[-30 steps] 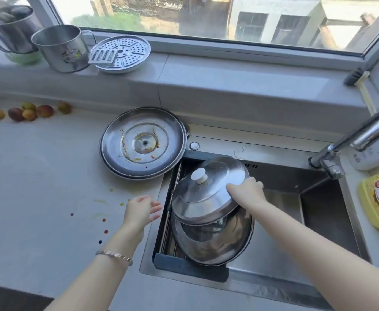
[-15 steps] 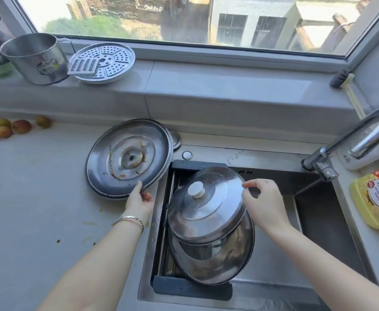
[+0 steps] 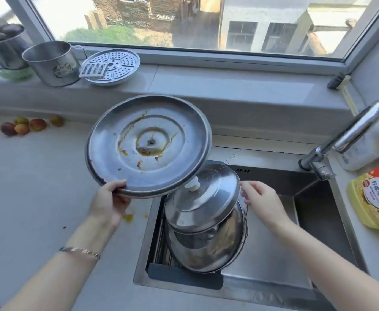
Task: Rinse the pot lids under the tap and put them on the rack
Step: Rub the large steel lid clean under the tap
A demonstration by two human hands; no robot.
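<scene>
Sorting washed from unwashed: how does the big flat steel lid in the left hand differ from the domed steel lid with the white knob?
The big flat steel lid is held up, tilted, by the left hand; the domed steel lid with the white knob rests on the rack. The flat lid shows its underside with orange-brown smears; the domed lid shows its top and looks clean. The flat lid looks wider. Both are round steel.

From my remote view, the dirty lid (image 3: 148,145) held up at 11 o'clock hides part of the white knob (image 3: 193,184) of the domed lid (image 3: 203,199) beneath it. That domed lid covers most of a second lid (image 3: 208,250) and the rack (image 3: 185,277) at 6 o'clock. The tap (image 3: 350,133) and yellow detergent bottle (image 3: 374,194) run off the frame at 3 o'clock. A steel pot (image 3: 1,49) at 10 o'clock is blurred and cropped.
</scene>
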